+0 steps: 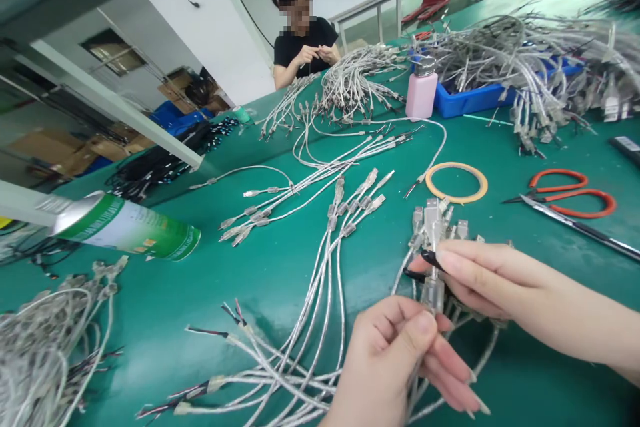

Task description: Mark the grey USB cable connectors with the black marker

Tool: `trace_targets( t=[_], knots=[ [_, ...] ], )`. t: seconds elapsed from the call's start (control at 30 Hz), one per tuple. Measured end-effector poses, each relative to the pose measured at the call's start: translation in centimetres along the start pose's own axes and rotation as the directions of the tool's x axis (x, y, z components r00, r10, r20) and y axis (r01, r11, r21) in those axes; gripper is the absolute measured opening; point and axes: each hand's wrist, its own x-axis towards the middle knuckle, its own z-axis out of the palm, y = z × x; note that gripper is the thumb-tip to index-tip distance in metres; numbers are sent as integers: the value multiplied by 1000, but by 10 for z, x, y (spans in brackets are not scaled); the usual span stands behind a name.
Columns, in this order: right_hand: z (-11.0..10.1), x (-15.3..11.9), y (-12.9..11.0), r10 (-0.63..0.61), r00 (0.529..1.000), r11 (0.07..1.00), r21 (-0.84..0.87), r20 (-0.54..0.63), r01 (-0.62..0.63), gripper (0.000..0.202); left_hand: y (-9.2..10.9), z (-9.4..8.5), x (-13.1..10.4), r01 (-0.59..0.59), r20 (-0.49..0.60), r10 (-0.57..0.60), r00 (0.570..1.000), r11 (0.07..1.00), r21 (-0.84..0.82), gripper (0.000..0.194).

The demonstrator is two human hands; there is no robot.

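Note:
A clear-jacketed USB cable is held upright between both hands, its plug pointing away from me. My left hand pinches the cable at the thick clear block below the plug. Just above, my right hand grips it behind the plug between thumb and index finger, which have dark nails. More USB plugs lie on the bench behind the right hand, partly hidden by it. Left of my hands lies a bundle of USB cables, plugs away from me and stripped wire ends toward the lower left.
On the green bench lie a tape roll, red-handled scissors, a pen-like knife, a green can and a pink bottle. A blue tray heaped with cables stands behind. A person works across the bench.

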Motion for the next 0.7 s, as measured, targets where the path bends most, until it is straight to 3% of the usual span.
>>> trace_targets(
  t=[0.1, 0.23, 0.43, 0.7],
  knots=[
    [-1, 0, 3, 27, 1000, 995, 99, 12, -28, 45, 0, -2, 1, 22, 52, -19, 998, 999, -43, 33],
    [-2, 0, 2, 9, 1000, 988, 154, 12, -11, 46, 3, 5, -1, 6, 1, -6, 1000, 1000, -7, 28],
    [-1, 0, -2, -17, 1000, 993, 115, -21, 20, 44, 8, 8, -5, -7, -73, 5, 997, 999, -38, 15],
    [-2, 0, 0, 4, 1000, 985, 174, -13, -1, 46, 6, 3, -5, 25, -25, -25, 999, 999, -23, 21]
  ],
)
